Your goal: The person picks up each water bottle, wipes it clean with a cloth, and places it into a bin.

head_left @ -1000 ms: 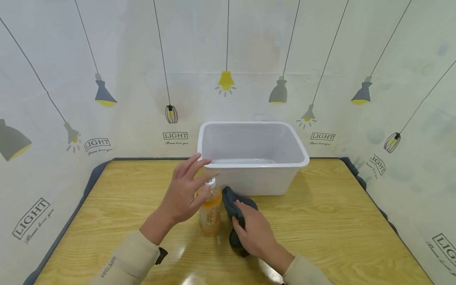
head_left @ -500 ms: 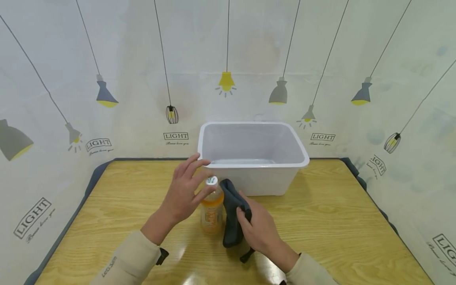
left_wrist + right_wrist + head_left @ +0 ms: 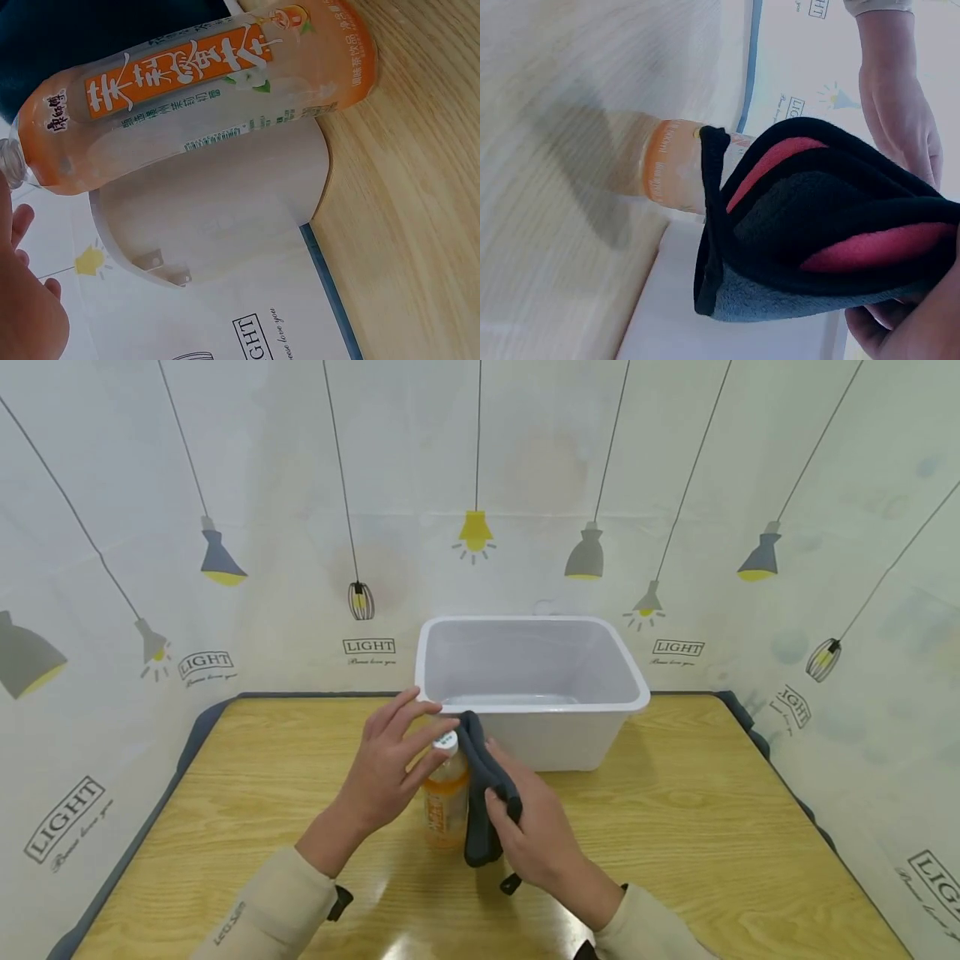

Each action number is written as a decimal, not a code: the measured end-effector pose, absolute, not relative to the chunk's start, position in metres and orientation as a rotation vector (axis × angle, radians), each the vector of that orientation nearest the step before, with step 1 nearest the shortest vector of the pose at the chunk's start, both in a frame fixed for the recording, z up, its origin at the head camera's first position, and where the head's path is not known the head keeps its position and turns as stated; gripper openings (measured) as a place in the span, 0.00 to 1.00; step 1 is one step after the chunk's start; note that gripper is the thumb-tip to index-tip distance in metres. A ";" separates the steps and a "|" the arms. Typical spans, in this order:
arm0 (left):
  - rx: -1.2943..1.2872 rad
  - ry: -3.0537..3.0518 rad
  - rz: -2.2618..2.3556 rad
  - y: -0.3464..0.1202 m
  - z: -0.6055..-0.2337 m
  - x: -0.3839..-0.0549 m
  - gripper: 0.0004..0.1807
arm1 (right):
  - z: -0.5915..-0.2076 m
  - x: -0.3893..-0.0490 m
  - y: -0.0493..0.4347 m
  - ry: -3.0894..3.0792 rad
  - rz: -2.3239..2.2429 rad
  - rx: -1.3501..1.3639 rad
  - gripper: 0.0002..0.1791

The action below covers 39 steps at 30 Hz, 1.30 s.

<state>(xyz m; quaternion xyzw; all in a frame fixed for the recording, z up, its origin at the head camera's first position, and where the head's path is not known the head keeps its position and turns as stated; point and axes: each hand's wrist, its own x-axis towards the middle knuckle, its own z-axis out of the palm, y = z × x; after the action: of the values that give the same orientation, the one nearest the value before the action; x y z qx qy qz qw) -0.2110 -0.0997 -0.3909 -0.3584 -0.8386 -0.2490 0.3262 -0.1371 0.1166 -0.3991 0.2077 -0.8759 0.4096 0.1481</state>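
Two hands at a bottle and a cloth on a wood-grain worktop (image 3: 720, 835). The left hand (image 3: 386, 768) pinches the bottle (image 3: 444, 814) at its white cap (image 3: 446, 741) between thumb and forefinger, the other fingers raised and spread near the rim of a white plastic bin (image 3: 540, 739). The bottle, filled with an orange drink, stands upright on the worktop in front of the bin's near left corner; an orange label panel (image 3: 180, 67) with white Chinese characters faces the left wrist camera. The right hand (image 3: 538, 831) grips a folded dark grey cloth (image 3: 486, 768), thumb on the side toward the bottle. The cloth is held just beside the bottle, on its right; whether the two touch cannot be told. Seen from the right wrist, the cloth has black bound edges and gapes in folds, with a pink lining (image 3: 877, 247) showing between them. Both forearms wear beige sleeves (image 3: 273, 897). Behind the worktop hangs a pale backdrop (image 3: 412, 452) printed with pendant lamps and the word LIGHT
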 end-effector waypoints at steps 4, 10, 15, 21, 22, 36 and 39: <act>-0.925 -2.202 -0.670 -0.099 -0.392 -0.211 0.21 | -0.397 -0.140 0.109 -2.515 1.051 0.682 0.30; -0.916 -2.163 -0.713 -0.098 -0.395 -0.211 0.23 | -0.398 -0.143 0.098 -2.584 0.754 0.729 0.37; -0.907 -2.133 -0.730 -0.098 -0.398 -0.213 0.24 | -0.398 -0.143 0.094 -2.698 0.545 0.693 0.41; -0.919 -2.112 -0.728 -0.096 -0.399 -0.213 0.24 | -0.405 -0.142 0.098 -2.751 0.414 0.645 0.44; -0.920 -2.109 -0.728 -0.096 -0.399 -0.214 0.24 | -0.408 -0.141 0.099 -2.759 0.399 0.639 0.44; -0.920 -2.079 -0.734 -0.095 -0.402 -0.215 0.25 | -0.462 -0.140 0.099 -3.147 0.130 0.621 0.44; -0.925 -2.070 -0.732 -0.094 -0.402 -0.214 0.25 | -0.469 -0.139 0.098 -3.202 0.108 0.610 0.43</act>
<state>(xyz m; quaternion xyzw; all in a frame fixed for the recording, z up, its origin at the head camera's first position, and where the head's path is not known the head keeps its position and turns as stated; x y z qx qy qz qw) -0.2145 -0.0936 -0.4022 -0.3606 -0.8070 -0.2854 0.3704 -0.1392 0.0984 -0.4692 0.1866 -0.9801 0.0332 -0.0596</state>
